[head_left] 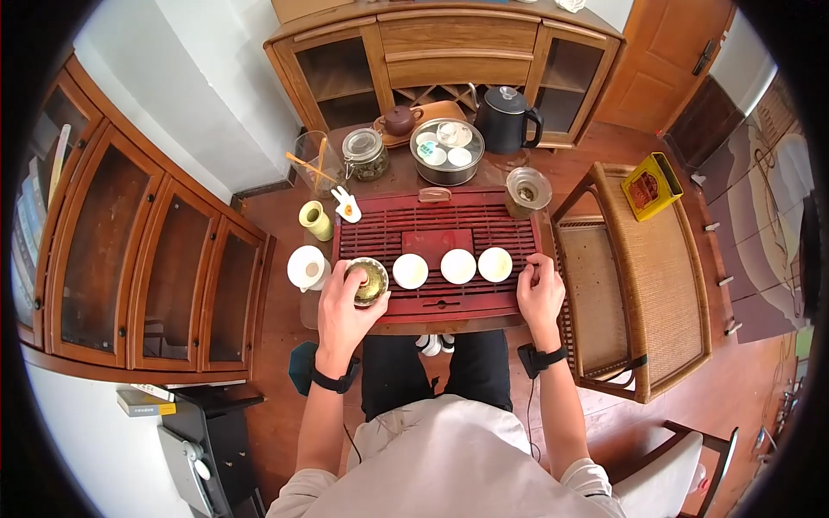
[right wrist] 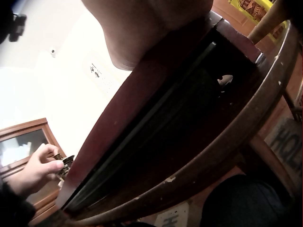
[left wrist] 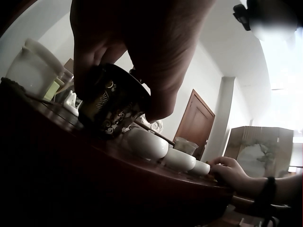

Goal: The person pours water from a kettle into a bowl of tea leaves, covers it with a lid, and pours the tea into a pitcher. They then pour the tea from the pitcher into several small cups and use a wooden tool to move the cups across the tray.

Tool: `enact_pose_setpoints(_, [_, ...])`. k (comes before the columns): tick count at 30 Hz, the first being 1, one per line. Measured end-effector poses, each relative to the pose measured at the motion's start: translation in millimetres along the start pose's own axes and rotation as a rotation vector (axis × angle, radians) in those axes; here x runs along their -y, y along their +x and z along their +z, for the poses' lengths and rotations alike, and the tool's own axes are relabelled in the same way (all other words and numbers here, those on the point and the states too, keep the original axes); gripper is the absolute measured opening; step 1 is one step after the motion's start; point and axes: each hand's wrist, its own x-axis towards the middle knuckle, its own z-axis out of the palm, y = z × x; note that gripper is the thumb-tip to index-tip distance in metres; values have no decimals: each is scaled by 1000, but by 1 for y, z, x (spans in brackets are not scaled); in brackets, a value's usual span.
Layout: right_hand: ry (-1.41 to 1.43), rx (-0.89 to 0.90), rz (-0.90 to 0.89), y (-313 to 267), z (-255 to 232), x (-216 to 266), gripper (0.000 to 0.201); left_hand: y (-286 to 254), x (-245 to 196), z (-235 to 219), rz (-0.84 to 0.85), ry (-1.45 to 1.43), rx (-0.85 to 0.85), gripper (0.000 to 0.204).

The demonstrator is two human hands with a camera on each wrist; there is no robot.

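My left hand [head_left: 343, 309] grips a dark gaiwan [left wrist: 113, 101] with gold patterning, its fingers and thumb about the rim and one finger at the gold lid [head_left: 370, 281]. In the left wrist view the gaiwan looks tilted, low over the tea tray. Three white cups [head_left: 410, 271] stand in a row on the slatted red tea tray [head_left: 354, 237], to the right of the gaiwan. At the tray's right edge rests my right hand [head_left: 541, 298], its fingers loosely bent with nothing seen in them. A white pitcher [head_left: 306, 268] is just left of my left hand.
Behind the tray are a glass jar [head_left: 365, 155], a brown teapot [head_left: 400, 121], a round steel bowl of cups [head_left: 446, 170] and a black kettle [head_left: 508, 121]. A strainer cup [head_left: 528, 192] sits at the tray's right back corner. Right of the table stands a wicker chair [head_left: 673, 285].
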Motion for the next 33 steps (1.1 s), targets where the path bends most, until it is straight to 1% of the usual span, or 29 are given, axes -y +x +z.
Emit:
enact_pose_setpoints(3, [-9, 2, -5, -1, 0, -1, 17, -11, 7, 5, 30, 6, -23, 47])
enact_pose_setpoints(5, [-15, 8, -6, -1, 1, -2, 17, -18, 13, 8, 70, -5, -87, 48])
enact_pose_setpoints(6, [-19, 10, 0, -1, 1, -1, 17, -21, 15, 9, 67, -3, -87, 48])
enact_pose_setpoints(8, [-22, 10, 6, -1, 1, -1, 17, -24, 21, 10, 19, -127, -124, 49])
enact_pose_setpoints(9, [-18, 12, 9, -1, 0, -1, 17, -25, 25, 11, 19, -127, -124, 49])
enact_pose_setpoints(11, [-14, 13, 13, -1, 0, -1, 17, -26, 30, 12, -46, -229, -128, 49])
enact_pose_setpoints(13, [-14, 10, 19, -1, 0, -1, 16, -23, 31, 12, -34, -236, -120, 50])
enact_pose_setpoints(15, [-13, 7, 20, -1, 1, -2, 16, -17, 29, 11, -121, -312, -119, 48])
enact_pose_setpoints(16, [-12, 6, 20, -1, 1, -2, 16, -13, 28, 10, -122, -311, -120, 48])
enact_pose_setpoints(18, [-12, 13, 29, -2, 1, -1, 16, -3, 22, 2, -146, -263, -20, 46])
enact_pose_setpoints(19, [-13, 20, 40, -1, 1, -1, 16, 1, 21, 0, -148, -262, -24, 46])
enact_pose_setpoints(21, [-11, 14, 33, -2, 1, -2, 16, 6, 21, -4, -266, -226, 83, 43])
enact_pose_setpoints(23, [-10, 4, 27, -2, 2, -2, 16, 10, 20, -5, -255, -194, 95, 43])
enact_pose_setpoints(25, [2, 6, 25, -2, 2, -3, 16, 12, 18, -3, -112, -145, 72, 46])
enact_pose_setpoints(26, [2, 4, 25, -2, 2, -3, 16, 12, 15, -3, -110, -145, 73, 46])
enact_pose_setpoints(28, [0, 12, 37, -2, 2, -3, 16, 10, 6, -4, -31, -94, 68, 48])
enact_pose_setpoints(29, [0, 12, 37, -2, 3, -4, 16, 8, 4, -4, -31, -94, 68, 48])
enact_pose_setpoints(31, [-4, -8, 16, -2, 3, -4, 16, 2, 2, -4, 20, -24, 35, 48])
enact_pose_setpoints(33, [-8, -2, 16, -2, 3, -4, 16, -4, 7, -1, 41, -27, 21, 48])
